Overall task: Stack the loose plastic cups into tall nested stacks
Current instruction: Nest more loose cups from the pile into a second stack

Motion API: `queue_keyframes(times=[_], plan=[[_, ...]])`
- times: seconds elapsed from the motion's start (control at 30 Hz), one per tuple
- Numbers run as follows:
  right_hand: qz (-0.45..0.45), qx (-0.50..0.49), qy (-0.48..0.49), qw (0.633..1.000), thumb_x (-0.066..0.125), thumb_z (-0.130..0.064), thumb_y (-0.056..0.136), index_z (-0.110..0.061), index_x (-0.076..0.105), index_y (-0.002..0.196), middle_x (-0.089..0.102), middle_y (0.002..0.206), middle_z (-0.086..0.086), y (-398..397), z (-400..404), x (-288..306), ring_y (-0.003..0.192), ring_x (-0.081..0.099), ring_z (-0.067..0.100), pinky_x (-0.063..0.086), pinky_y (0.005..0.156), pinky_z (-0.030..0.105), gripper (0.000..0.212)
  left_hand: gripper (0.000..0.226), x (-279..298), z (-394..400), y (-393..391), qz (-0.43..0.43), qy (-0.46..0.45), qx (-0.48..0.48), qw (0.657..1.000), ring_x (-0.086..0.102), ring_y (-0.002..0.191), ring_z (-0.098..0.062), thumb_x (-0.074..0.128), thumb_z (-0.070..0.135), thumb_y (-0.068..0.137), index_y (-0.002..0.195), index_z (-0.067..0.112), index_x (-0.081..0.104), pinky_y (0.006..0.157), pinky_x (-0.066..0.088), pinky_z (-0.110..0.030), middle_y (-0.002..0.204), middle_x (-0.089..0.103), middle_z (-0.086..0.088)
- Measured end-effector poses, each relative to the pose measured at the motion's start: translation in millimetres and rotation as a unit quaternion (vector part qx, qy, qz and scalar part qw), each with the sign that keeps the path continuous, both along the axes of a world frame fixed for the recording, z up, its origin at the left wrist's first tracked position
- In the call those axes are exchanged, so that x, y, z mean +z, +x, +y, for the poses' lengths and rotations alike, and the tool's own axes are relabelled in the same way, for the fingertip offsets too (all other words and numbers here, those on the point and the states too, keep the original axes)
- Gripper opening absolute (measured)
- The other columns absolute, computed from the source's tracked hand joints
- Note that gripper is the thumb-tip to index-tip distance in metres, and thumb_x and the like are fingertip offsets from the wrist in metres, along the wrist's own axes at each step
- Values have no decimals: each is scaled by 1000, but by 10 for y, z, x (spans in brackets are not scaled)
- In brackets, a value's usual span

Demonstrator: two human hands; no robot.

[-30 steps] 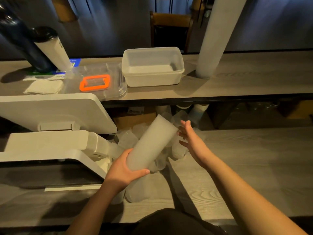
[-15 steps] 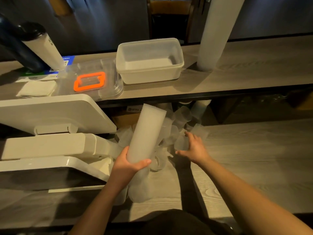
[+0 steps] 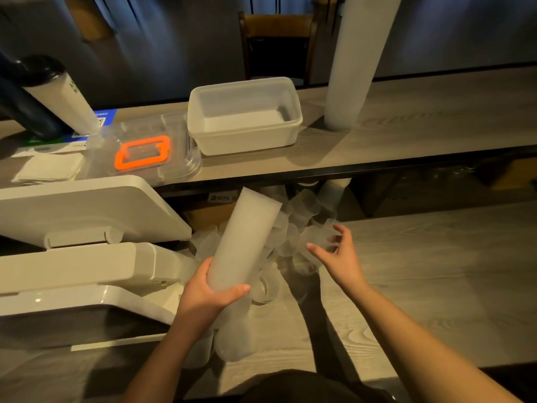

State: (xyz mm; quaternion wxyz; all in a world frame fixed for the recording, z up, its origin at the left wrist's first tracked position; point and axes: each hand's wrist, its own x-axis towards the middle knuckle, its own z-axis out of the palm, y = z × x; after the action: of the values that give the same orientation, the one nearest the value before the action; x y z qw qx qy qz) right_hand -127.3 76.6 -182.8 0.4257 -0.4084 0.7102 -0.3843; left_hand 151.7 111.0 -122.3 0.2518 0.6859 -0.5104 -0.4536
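I see the left hand (image 3: 207, 292) clamped around the base of 1 tilted nested stack (image 3: 242, 242) above the worktop (image 3: 421, 257). The right hand (image 3: 338, 254) pinches 1 loose cup (image 3: 318, 237) over the pile (image 3: 279, 266) near the worktop's far edge.

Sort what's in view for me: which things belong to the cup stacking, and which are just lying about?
Job:
nested stack, gripped by left hand
loose cups
right hand, pinching one cup
tall stack on shelf

Lying about:
white tub
orange-handled lid
napkins
white machine
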Motion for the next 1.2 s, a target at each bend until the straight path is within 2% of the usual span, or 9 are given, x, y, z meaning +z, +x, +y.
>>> queue_keyframes(times=[0.07, 0.17, 0.33, 0.47, 0.57, 0.8, 0.93, 1.07, 1.2], plan=[[-45, -23, -25, 998, 76, -40, 84, -25, 34, 146, 50, 128, -2, 0, 21, 156, 105, 55, 8, 48, 79, 20, 77, 74, -12, 11, 4, -10, -11, -5, 1000, 56, 94, -5, 92, 34, 64, 122, 32, 45, 64, 46, -18, 108, 53, 17], [-107, -49, -68, 991, 59, -46, 93, -25, 41, 141, 53, 128, -4, 10, 15, 393, 112, 56, 11, 50, 84, 23, 56, 77, -16, 26, 40, -32, -21, -31, 999, 56, 96, -6, 91, 37, 64, 124, 36, 43, 67, 48, -20, 110, 53, 17], [-167, -33, -121, 978, 46, -64, 86, -25, 48, 140, 60, 128, -1, 48, -35, 756, 115, 61, 14, 54, 92, 33, 67, 84, -21, 53, 94, -62, -36, -70, 995, 56, 100, -6, 92, 45, 59, 127, 40, 43, 78, 54, -30, 116, 54, 17], [-157, -26, -146, 976, 42, -55, 95, -23, 52, 137, 64, 123, -4, 109, -52, 961, 108, 63, 6, 53, 92, 29, 54, 88, -11, 90, 90, -89, -52, -101, 990, 56, 103, -7, 89, 54, 54, 129, 41, 45, 84, 56, -37, 118, 54, 19], [-144, 0, -149, 978, 48, -50, 96, -23, 54, 136, 63, 122, -5, 140, -21, 1046, 110, 62, 9, 51, 86, 25, 49, 91, -11, 107, 87, -105, -63, -117, 986, 55, 105, -8, 87, 57, 53, 131, 41, 45, 86, 55, -40, 119, 54, 19], [-72, 49, -145, 986, 62, -28, 96, -32, 59, 130, 56, 121, -17, 102, 56, 1083, 115, 52, 3, 46, 91, 24, 35, 92, 29, 134, 118, -129, -80, -153, 976, 56, 105, -5, 85, 63, 51, 132, 42, 45, 86, 54, -35, 120, 55, 20], [-63, 119, -109, 985, 56, -33, 99, -38, 57, 126, 53, 119, -20, 129, 67, 1122, 109, 50, -6, 41, 86, 17, 27, 93, 43, 154, 88, -129, -87, -160, 975, 56, 106, -5, 84, 65, 50, 131, 43, 45, 86, 52, -33, 120, 54, 23], [-86, 197, -44, 976, 31, -54, 100, -40, 46, 135, 46, 127, -27, 209, 125, 1080, 114, 44, -8, 34, 92, 17, 41, 93, 45, 161, 61, -119, -86, -157, 977, 55, 106, -4, 85, 64, 51, 132, 43, 45, 85, 53, -32, 119, 54, 23], [-109, 140, -45, 983, 23, -68, 91, -38, 43, 145, 47, 144, -11, 197, 123, 958, 131, 42, 7, 32, 111, 34, 66, 87, 44, 179, 50, -107, -83, -135, 981, 56, 104, -3, 89, 56, 54, 129, 43, 47, 77, 48, -24, 116, 54, 24]])
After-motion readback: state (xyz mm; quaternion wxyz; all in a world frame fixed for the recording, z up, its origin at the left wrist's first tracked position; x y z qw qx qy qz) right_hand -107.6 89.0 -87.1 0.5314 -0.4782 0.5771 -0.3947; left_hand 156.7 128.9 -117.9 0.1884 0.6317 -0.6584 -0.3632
